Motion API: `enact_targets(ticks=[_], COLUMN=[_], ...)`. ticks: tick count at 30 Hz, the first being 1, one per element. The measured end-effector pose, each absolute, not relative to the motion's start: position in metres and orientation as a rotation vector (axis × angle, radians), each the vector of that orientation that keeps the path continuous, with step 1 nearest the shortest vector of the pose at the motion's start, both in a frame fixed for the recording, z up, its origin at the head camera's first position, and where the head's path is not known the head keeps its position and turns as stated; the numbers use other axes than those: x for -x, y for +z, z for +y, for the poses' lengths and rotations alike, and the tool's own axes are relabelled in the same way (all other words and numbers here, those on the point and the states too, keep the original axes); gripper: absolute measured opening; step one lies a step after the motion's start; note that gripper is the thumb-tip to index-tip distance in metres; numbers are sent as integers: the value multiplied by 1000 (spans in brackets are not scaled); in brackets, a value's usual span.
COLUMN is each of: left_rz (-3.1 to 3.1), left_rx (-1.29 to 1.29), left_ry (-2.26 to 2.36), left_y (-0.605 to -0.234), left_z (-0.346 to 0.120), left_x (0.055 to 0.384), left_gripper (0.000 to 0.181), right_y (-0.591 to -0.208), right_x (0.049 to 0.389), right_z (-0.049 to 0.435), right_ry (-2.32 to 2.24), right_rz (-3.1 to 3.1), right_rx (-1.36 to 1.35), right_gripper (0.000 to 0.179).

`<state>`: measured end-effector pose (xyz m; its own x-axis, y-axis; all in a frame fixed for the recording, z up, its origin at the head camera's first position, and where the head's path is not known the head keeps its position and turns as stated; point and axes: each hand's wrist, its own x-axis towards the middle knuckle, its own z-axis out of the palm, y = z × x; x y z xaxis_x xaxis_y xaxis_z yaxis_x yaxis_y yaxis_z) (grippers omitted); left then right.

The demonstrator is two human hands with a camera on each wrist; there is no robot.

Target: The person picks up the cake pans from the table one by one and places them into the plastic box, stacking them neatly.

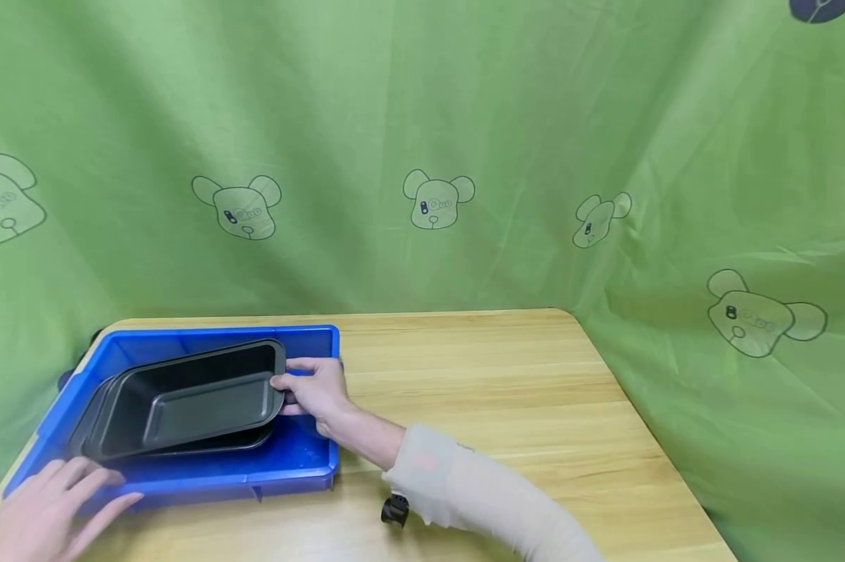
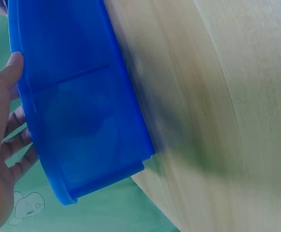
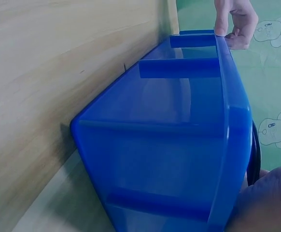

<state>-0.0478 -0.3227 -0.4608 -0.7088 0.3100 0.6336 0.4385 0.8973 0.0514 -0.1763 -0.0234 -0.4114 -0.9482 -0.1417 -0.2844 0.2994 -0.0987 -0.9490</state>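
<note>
A black loaf pan (image 1: 208, 410) is tilted inside a blue plastic bin (image 1: 289, 485), its right end raised above another dark pan (image 1: 250, 442) beneath it. My right hand (image 1: 319, 390) pinches the raised end, thumb on the inside and fingers beyond the rim. Low at the left, my left hand (image 1: 46, 507), blurred, is at the bin's front left corner with fingers spread. In the left wrist view its thumb (image 2: 16, 65) is right at the bin's edge, and the fingers show past the rim. Most of the lower pan is hidden.
The bin stands on the left of a light wooden table (image 1: 479, 390). A green curtain (image 1: 366, 117) printed with mouse heads surrounds the back and sides. A small black object (image 1: 395, 510) sits below my right sleeve (image 1: 479, 476).
</note>
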Motion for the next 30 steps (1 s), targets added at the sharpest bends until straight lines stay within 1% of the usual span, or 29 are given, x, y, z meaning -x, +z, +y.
enact_targets(ticks=[4, 10, 22, 30], left_rz=[-2368, -2335, -2323, -2326], left_rx=[567, 591, 600, 609], left_ry=[-276, -289, -291, -294], left_y=[-461, -462, -462, -463], left_z=[-323, -323, -323, -323], left_x=[50, 51, 51, 51], left_gripper=[69, 73, 73, 71], right_y=[-410, -411, -409, -414], right_x=[176, 175, 174, 172], right_z=[-26, -28, -30, -35], right_ry=[-2111, -2075, -2048, -2025], right_rz=[1882, 1890, 1870, 1846], right_rx=[-188, -189, -202, -227], right_gripper=[32, 38, 38, 29])
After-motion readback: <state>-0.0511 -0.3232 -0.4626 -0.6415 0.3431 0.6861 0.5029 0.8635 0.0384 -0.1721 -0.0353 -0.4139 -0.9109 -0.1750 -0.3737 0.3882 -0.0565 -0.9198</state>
